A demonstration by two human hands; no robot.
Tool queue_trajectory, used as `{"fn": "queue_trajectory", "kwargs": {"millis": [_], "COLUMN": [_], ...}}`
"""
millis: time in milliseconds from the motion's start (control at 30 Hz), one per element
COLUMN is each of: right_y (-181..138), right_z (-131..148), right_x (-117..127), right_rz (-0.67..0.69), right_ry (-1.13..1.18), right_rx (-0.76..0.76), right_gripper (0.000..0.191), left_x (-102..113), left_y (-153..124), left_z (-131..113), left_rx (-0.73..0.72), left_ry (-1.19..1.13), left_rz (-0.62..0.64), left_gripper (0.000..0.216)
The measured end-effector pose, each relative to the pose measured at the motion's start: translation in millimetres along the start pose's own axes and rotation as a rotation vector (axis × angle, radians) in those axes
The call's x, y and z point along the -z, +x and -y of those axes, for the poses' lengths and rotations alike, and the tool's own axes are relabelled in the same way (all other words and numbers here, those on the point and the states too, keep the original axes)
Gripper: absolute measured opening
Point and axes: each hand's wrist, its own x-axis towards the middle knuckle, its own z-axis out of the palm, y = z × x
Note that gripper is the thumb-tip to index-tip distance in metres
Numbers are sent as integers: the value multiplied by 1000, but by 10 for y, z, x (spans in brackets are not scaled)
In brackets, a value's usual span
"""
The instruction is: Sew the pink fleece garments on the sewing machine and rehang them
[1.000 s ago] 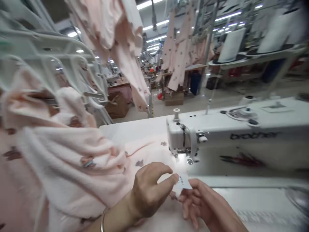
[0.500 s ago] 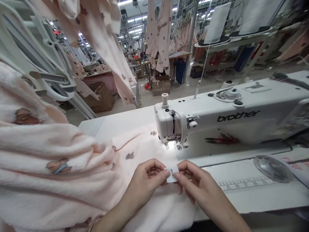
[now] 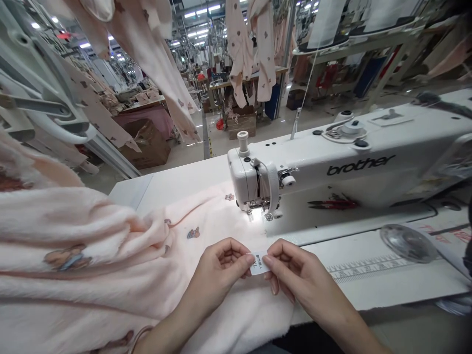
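A small white size label (image 3: pixel 259 263) with dark print, "XL" among it, is stretched between my two hands. My left hand (image 3: pixel 224 265) pinches its left end between thumb and fingers. The right end is pinched by my right hand (image 3: pixel 291 268). Beneath both hands lies pink fleece fabric (image 3: pixel 214 236) printed with small bears, spreading to the left in thick folds. Its far part reaches the lit needle area of the white sewing machine (image 3: pixel 254 182), just beyond my hands.
Red-handled snips (image 3: pixel 334 202) lie on the machine bed under the arm. A clear round dish (image 3: pixel 408 243) sits at the right, near a printed ruler scale (image 3: pixel 363 268). Pink garment pieces (image 3: pixel 155 64) hang at the upper left beside a pale metal frame (image 3: pixel 106 152).
The label's printed face now shows more clearly, as it is turned slightly between my fingers. Both hands keep their pinch. The view has shifted a little, moving the machine left and up.
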Motion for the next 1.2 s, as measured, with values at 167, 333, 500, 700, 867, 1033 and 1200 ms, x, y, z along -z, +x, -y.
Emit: {"fn": "queue_trajectory", "kwargs": {"millis": [167, 333, 500, 700, 867, 1033, 1200], "right_y": [8, 49, 123, 257, 265, 259, 265], "right_z": [-217, -683, -774, -720, -754, -761, -760], "right_x": [114, 112, 89, 146, 111, 103, 112], "right_rz": [-116, -341, -422, -466, -430, -424, -419], "right_ry": [-211, -857, -995, -1100, -1149, -1144, -1149], "right_rx": [150, 629, 741, 708, 653, 652, 679], "right_gripper": [25, 17, 17, 24, 29, 30, 31], "left_x": [48, 92, 30, -66, -72, -84, -107], "left_y": [133, 570, 774, 836, 872, 869, 871], "left_z": [-129, -39, 161, 230, 316, 288, 246], "left_rx": [-52, -31, 45, 77, 55, 71, 92], "left_ry": [189, 487, 440, 372, 439, 489, 514], "left_rz": [-88, -178, -128, -114, -130, -161, -172], "left_gripper": [25, 19, 18, 18, 20, 19, 20]}}
